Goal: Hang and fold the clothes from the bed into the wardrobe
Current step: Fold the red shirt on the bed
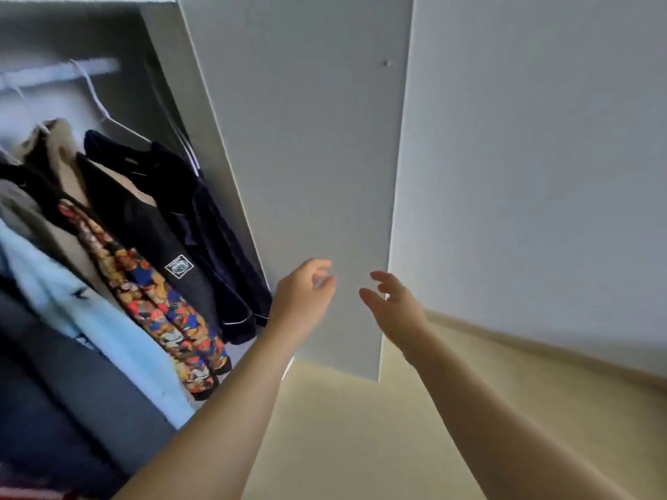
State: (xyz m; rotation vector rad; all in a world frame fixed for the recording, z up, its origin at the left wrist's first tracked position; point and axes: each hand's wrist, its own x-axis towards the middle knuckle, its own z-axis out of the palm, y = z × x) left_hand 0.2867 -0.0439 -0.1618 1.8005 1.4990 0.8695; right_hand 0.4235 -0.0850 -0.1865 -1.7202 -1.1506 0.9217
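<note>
Dark, pale-blue and multicoloured patterned clothes [144, 225] are hung on the rail [57, 72] inside the open white wardrobe [158, 37]. The left hand [306, 294] and right hand [397, 308] are held before its white door [317, 138], each grip loose, nothing held.

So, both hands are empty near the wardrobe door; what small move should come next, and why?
Probably the right hand should take the free edge of the open white door, which it almost reaches. The left hand holds nothing too, and the hung clothes look settled. Which way to swing it, I cannot tell.
</note>
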